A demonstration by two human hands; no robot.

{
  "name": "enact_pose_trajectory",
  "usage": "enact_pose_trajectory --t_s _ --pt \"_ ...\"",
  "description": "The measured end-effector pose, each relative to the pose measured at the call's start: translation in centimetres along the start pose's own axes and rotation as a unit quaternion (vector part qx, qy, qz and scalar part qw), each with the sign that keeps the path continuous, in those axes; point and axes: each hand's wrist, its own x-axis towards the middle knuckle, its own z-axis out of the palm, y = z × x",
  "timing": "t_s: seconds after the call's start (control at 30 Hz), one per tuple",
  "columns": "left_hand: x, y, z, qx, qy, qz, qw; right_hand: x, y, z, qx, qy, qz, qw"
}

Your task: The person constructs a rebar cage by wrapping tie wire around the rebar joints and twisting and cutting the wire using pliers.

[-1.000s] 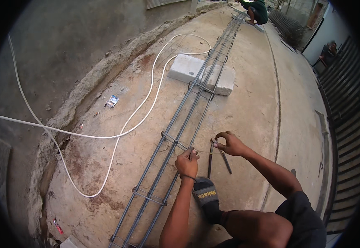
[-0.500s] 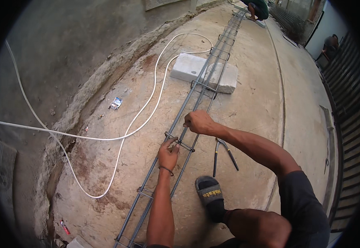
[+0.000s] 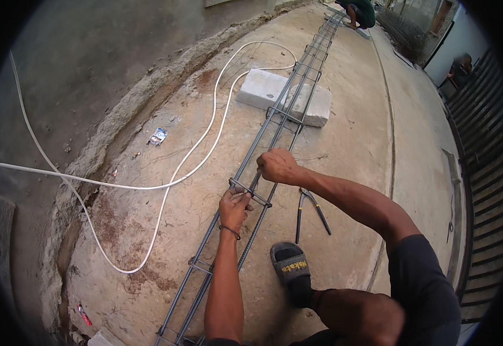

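A long rebar cage [image 3: 274, 133] runs away from me over the concrete, its bars joined by square stirrups. My left hand [image 3: 235, 207] is at one stirrup [image 3: 258, 199], thumb and fingers closed around its left part where it crosses the bars. Just beyond that stirrup, my right hand [image 3: 278, 166] makes a fist above the middle bar; whatever it grips is hidden by the fingers. Pincers [image 3: 311, 213] with black handles lie spread on the ground to the right of the cage.
Two pale blocks [image 3: 264, 88] prop the cage ahead. A white hose [image 3: 165, 213] loops at left beside the wall. My sandalled foot [image 3: 290, 265] stands right of the cage. One person [image 3: 362, 12] crouches at its far end; another [image 3: 461, 69] is by the dark gate [image 3: 488, 150].
My left hand's fingers have drawn together on the stirrup from a more spread pose. The right fist stays nearly in place, and the whole view has shifted slightly.
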Motion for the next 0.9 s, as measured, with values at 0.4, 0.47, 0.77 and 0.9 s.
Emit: enact_pose_trajectory --t_s 0.4,0.47,0.77,0.9 --pt "0.0 -0.5 -1.6 -0.12 -0.083 -0.025 0.989 -6.5 3.2 1.4 0.114 -0.021 0.035 0.993" --pt "-0.3 -0.3 -1.7 -0.109 -0.074 -0.031 0.991 -2.2 1.3 -0.3 0.092 0.027 0.031 0.995" --pt "0.4 -0.7 -2.0 -0.127 -0.097 -0.036 0.987 -10.9 -0.1 2.7 0.116 -0.12 -0.029 0.986" --pt "-0.3 -1.6 -2.2 -0.031 0.013 0.05 0.998 -7.9 2.2 -5.5 0.165 0.062 -0.025 0.984"
